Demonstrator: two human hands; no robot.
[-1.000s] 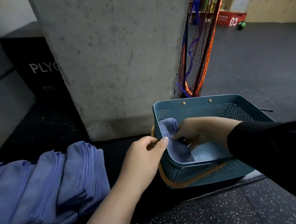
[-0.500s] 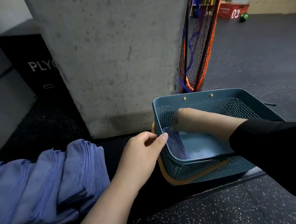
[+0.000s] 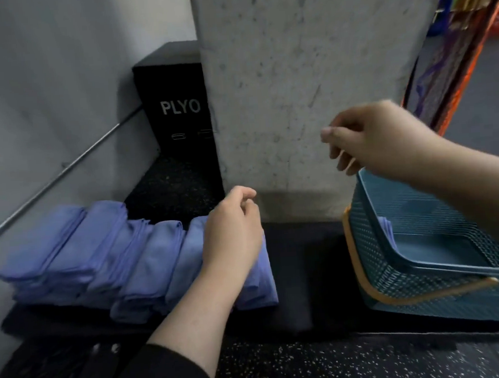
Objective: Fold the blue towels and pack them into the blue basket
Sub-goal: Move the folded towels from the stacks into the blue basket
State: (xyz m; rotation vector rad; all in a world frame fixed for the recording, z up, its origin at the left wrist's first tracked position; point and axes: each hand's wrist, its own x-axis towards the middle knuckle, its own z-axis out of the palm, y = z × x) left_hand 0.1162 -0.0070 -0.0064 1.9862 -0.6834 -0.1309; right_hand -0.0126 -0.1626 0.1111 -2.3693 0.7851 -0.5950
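Reaching for the next towel: the left hand [image 3: 233, 233] hovers over the right end of the row of folded blue towels [image 3: 106, 256], fingers loosely curled and holding nothing; whether it touches the cloth beneath cannot be told.
Right hand: the right hand [image 3: 370, 137] hangs in the air above the near-left corner of the blue basket [image 3: 423, 283], fingers relaxed and bent, empty.
Towels: folded, leaning against one another in a row on the dark tabletop [image 3: 299, 261], well apart from the basket.
Basket: on the same tabletop to the right, orange handle down along its side; one blue towel [image 3: 386, 230] stands against the inner left wall, and the floor of the basket beyond it looks bare.
Progress: by my reading only one towel is packed, most are not yet in.
Doing it well: take the end towel alone, thumb under the fold and fingers over, so the neighbours do not slump; lift it whole so the folds hold, then set it upright beside the one already in.
Risk: a loose pinch could let the layers fan open.
Writing: "PLYO" in white letters on the black box [image 3: 174, 85] behind the towels; the coloured print at top right is too blurred to read.
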